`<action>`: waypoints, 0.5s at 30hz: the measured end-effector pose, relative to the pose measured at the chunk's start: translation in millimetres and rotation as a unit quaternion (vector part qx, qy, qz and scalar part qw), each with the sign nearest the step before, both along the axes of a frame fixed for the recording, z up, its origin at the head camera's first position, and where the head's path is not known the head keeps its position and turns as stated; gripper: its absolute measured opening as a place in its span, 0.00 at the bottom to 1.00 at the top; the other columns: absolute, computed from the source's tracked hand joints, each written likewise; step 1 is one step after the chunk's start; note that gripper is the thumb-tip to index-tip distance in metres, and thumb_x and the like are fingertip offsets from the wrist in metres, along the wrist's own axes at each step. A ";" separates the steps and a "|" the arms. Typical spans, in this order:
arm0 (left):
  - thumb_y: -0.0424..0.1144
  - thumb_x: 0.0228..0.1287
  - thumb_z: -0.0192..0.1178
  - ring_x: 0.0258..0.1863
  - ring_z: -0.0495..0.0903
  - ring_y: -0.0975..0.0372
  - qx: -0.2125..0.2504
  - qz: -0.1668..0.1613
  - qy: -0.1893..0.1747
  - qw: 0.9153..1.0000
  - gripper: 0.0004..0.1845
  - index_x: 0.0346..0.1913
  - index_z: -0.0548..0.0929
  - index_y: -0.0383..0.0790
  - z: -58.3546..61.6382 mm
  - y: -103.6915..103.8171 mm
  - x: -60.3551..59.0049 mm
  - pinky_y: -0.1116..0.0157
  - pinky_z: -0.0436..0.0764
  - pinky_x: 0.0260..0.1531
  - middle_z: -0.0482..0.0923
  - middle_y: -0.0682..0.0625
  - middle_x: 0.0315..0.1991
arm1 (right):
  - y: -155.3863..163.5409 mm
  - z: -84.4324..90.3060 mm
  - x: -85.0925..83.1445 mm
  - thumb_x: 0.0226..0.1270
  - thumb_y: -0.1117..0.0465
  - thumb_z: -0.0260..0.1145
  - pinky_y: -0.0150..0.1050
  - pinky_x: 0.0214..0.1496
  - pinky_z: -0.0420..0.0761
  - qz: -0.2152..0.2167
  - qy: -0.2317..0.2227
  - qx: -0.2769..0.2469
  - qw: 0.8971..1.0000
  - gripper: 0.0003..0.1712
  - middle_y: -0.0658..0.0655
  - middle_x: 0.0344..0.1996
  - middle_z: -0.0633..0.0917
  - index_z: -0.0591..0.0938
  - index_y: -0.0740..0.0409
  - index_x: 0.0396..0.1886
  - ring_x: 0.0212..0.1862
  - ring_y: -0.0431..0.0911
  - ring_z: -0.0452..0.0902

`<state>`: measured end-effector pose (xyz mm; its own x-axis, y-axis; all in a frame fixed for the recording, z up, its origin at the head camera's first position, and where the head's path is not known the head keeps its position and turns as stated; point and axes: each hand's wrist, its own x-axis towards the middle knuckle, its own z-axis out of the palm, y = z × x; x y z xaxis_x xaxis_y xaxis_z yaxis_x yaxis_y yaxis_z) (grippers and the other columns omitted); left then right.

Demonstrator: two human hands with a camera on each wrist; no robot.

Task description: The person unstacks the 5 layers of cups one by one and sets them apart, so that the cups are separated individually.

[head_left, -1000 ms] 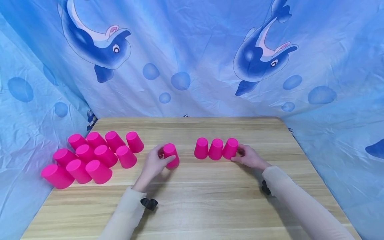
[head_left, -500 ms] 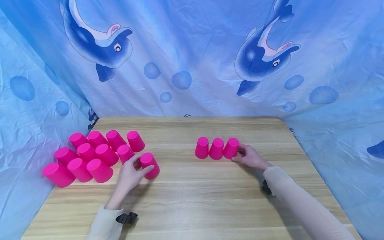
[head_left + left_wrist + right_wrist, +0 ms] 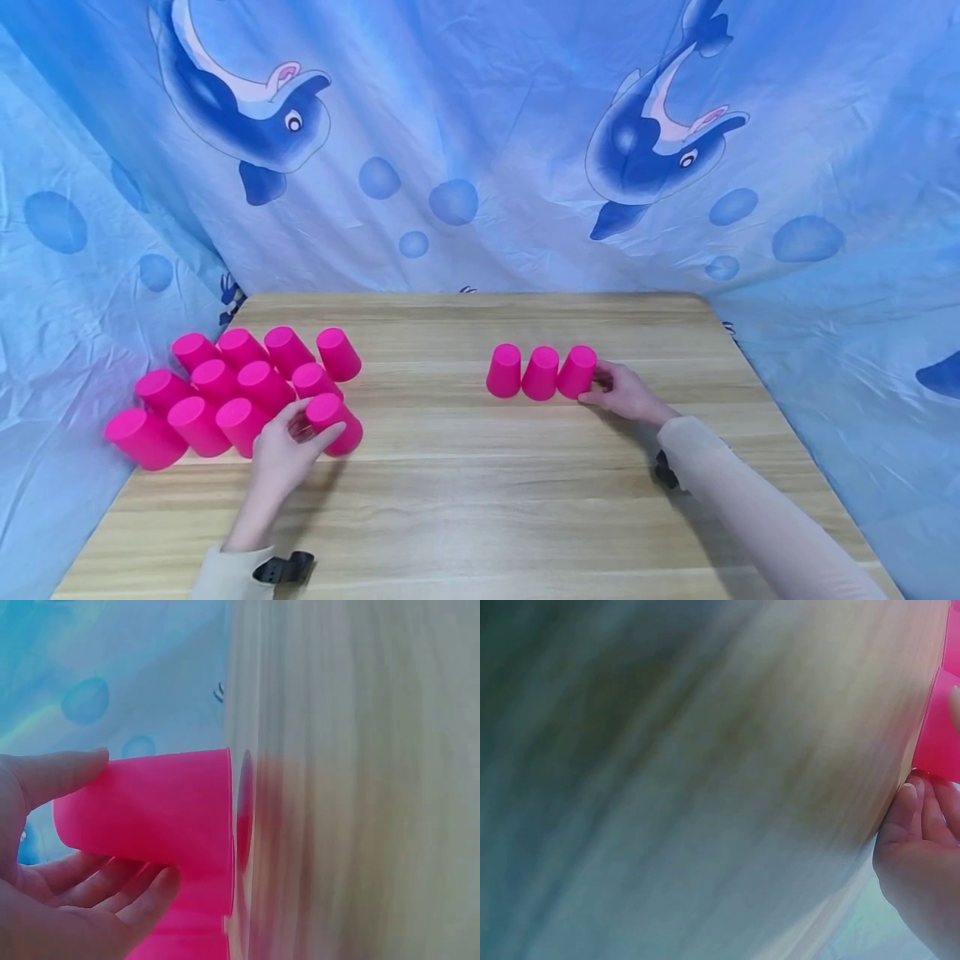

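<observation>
wooden table [image 3: 525,500] | blue dolphin-print cloth [image 3: 480,167] behind and at both sides

Cup cluster [image 3: 240,387] left, cup row [image 3: 542,372] right
</observation>
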<state>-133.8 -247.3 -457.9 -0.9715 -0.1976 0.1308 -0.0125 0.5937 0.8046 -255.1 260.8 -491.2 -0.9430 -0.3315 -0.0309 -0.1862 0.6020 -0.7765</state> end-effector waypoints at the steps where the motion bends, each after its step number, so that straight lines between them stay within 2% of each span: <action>1: 0.51 0.53 0.71 0.50 0.78 0.47 0.000 0.003 0.003 1.000 0.35 0.61 0.74 0.38 0.4 -1.8 0.5 0.81 0.73 0.38 0.78 0.39 0.52 | -0.1 0.2 -0.1 0.56 0.59 0.74 0.54 0.60 0.70 -0.001 -0.001 0.001 1.000 0.36 0.62 0.58 0.76 0.71 0.63 0.64 0.59 0.58 0.71; 4: 0.49 0.53 0.71 0.49 0.78 0.46 -0.005 0.016 0.011 1.000 0.35 0.61 0.73 0.35 2.0 -6.0 1.6 0.83 0.72 0.36 0.77 0.37 0.51 | -0.4 0.9 0.3 0.56 0.59 0.74 0.54 0.60 0.70 -0.002 -0.004 0.002 1.000 0.36 0.62 0.58 0.76 0.71 0.63 0.64 0.59 0.58 0.71; 11: 0.44 0.53 0.72 0.49 0.77 0.44 -0.012 0.032 0.020 0.999 0.34 0.61 0.72 0.33 1.9 -13.9 3.1 0.80 0.73 0.38 0.76 0.35 0.52 | -1.2 2.7 2.2 0.57 0.59 0.74 0.54 0.59 0.70 0.000 -0.006 0.006 1.000 0.37 0.62 0.58 0.76 0.71 0.63 0.64 0.59 0.58 0.72; 15: 0.44 0.54 0.72 0.51 0.76 0.43 -0.014 0.036 0.013 0.999 0.35 0.63 0.71 0.33 3.9 -16.8 4.0 0.67 0.80 0.44 0.75 0.35 0.54 | -1.8 3.5 2.5 0.57 0.59 0.74 0.54 0.59 0.70 -0.001 -0.008 0.006 1.000 0.37 0.62 0.58 0.76 0.71 0.63 0.65 0.59 0.58 0.71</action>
<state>-129.7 -264.1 -454.0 -0.9513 -0.2620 0.1624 -0.0348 0.6147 0.7880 -252.6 259.1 -487.7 -0.9430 -0.3289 -0.0500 -0.1727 0.6123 -0.7715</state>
